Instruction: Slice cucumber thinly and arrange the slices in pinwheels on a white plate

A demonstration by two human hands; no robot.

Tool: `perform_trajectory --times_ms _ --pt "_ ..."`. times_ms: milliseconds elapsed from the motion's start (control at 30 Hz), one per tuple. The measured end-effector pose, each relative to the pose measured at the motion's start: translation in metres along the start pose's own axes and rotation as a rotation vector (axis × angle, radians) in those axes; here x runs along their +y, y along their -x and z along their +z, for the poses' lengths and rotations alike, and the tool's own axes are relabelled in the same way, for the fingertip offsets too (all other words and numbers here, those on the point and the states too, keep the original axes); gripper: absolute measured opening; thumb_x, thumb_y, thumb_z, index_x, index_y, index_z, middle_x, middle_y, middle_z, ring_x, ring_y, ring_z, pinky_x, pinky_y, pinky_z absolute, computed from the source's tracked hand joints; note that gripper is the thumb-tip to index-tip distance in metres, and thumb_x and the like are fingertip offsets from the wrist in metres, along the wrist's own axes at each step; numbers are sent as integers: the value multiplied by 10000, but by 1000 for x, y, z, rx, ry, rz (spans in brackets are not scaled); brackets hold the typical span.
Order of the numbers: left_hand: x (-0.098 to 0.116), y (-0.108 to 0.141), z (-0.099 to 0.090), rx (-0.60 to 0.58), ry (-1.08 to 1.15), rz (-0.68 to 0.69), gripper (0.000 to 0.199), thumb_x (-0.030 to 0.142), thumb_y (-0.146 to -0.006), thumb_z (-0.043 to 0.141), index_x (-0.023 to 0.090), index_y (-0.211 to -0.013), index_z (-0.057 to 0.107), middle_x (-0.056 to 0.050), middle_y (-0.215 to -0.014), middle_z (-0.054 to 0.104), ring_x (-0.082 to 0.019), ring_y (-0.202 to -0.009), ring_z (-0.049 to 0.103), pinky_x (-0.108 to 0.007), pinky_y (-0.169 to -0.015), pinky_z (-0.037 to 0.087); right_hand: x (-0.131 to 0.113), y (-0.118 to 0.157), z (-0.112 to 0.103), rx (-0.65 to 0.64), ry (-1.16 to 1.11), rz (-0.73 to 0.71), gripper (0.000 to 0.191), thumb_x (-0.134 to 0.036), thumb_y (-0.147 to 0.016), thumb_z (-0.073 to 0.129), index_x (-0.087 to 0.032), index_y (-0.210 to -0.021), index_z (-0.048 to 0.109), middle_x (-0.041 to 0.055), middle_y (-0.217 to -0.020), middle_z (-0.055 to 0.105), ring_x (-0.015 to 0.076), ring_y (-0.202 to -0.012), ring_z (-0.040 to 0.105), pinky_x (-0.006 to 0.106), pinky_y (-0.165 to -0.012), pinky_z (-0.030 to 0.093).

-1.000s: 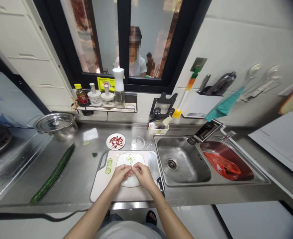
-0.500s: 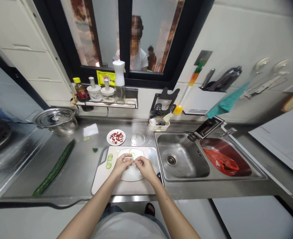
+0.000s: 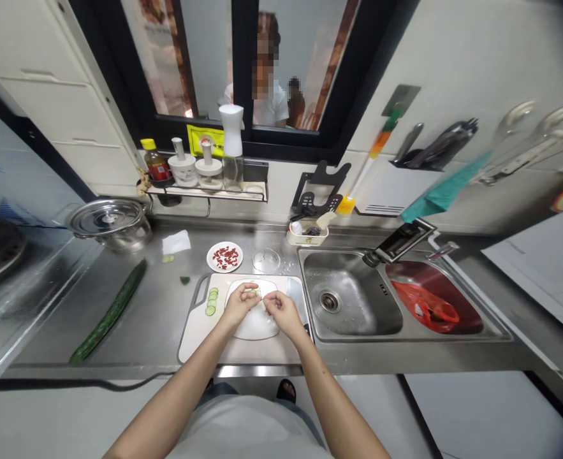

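Note:
A white plate (image 3: 253, 328) lies on the pale cutting board (image 3: 199, 338). Over its upper half my left hand (image 3: 239, 305) has its fingers bent inward, with a light green cucumber piece (image 3: 253, 292) close to the fingertips. Just to its right, my right hand (image 3: 280, 309) is closed in a pinch; what it pinches is too small to make out. The fingertips of both hands nearly meet. Several overlapping cucumber slices (image 3: 211, 302) form a column at the board's left side. Behind the board sits a small plate (image 3: 209, 256) of red pieces.
A whole cucumber (image 3: 111, 317) and a lidded steel pot (image 3: 123, 233) are at the left. The double sink (image 3: 355, 299) at the right holds a red bag (image 3: 427, 309). A condiment shelf (image 3: 204, 192) hangs below the window, where a person shows.
My right hand has drawn slightly away to the right from my left hand's fingertips. The whole view has shifted a little, so the counter sits higher in the picture.

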State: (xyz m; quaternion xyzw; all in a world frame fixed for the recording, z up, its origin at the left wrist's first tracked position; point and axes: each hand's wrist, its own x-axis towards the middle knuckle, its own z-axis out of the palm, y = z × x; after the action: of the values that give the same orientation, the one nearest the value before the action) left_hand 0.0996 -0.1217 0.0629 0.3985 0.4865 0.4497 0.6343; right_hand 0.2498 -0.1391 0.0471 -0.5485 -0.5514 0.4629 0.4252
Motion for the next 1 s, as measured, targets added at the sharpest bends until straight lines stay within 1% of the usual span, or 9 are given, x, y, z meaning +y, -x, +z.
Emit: perform_trajectory --times_ms 267,467,600,733,867,1000 --pt "-8 -6 2 -8 -14 23 424 321 -546 771 167 -899 594 46 -590 583 -90 -551 532 -205 -566 392 6 0 -3 14 43 -7 165 -338 -753 540 -181 -781 583 -29 -587 548 116 -573 516 229 -576 425" --pt "-21 -17 7 -38 -81 45 320 230 -589 722 154 -875 602 42 -598 597 -99 -589 563 -213 -619 424 14 2 -8 53 237 13 175 -316 -762 494 -176 -794 593 -21 -616 562 122 -592 513 223 -585 409" --pt "-34 -24 11 -22 -229 24 261 145 -628 659 153 -886 616 44 -601 590 -99 -579 556 -210 -611 417 21 3 -9 63 402 48 186 -293 -781 467 -173 -798 608 -8 -637 587 128 -604 522 218 -590 389" --pt "-43 -28 14 -10 -480 25 255 77 -653 602 167 -888 641 44 -620 587 -97 -588 542 -209 -630 405 25 3 -6 43 539 103 194 -244 -804 452 -167 -843 626 4 -653 614 132 -612 537 208 -590 362" --pt "-46 -31 16 -28 -685 37 261 70 -670 596 177 -900 656 37 -642 597 -107 -613 548 -209 -642 392 24 4 -2 23 675 128 192 -204 -844 447 -161 -889 628 24 -700 644 132 -654 558 202 -613 345" --pt "-47 -33 17 -58 -812 67 261 100 -700 600 180 -942 658 11 -691 626 -130 -666 572 -217 -659 389 22 4 1 8 817 151 186 -197 -882 451 -148 -915 627 53 -783 676 138 -728 588 206 -655 337"
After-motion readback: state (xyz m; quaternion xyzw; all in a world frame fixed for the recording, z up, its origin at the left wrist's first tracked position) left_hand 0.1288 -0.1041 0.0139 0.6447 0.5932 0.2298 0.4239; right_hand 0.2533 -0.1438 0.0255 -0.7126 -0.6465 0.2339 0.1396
